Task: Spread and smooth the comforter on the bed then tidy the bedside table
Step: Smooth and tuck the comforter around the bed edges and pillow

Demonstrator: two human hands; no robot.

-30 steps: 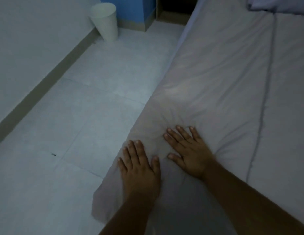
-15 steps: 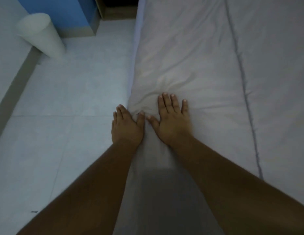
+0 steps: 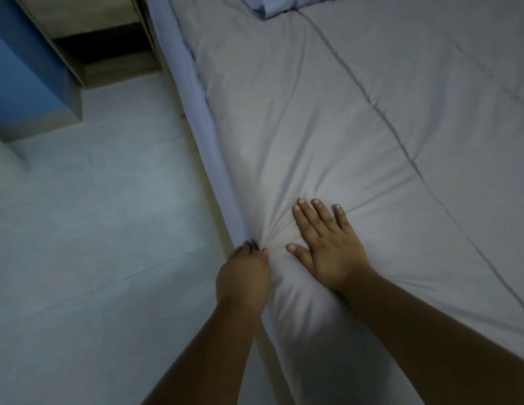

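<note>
A pale grey quilted comforter (image 3: 357,118) covers the bed and fills the right side of the head view. My left hand (image 3: 243,276) is closed on the comforter's left edge, where the cloth bunches into radiating creases. My right hand (image 3: 328,244) lies flat on the comforter just to the right, palm down, fingers spread and pointing up the bed. A bluish sheet edge (image 3: 196,112) runs along the bed's left side beneath the comforter. The wooden bedside table (image 3: 88,30) stands at the top left beside the bed; its lower shelf is dark.
Light tiled floor (image 3: 94,244) fills the left. A blue cabinet (image 3: 24,77) stands at the far left beside the bedside table. A white bin (image 3: 6,159) shows blurred at the left edge. A folded bluish cloth (image 3: 278,7) lies at the bed's top.
Both hands have slid up along the bed's left edge. My left hand went from lying flat to gripping the comforter's edge. The view has moved closer to the bedside table.
</note>
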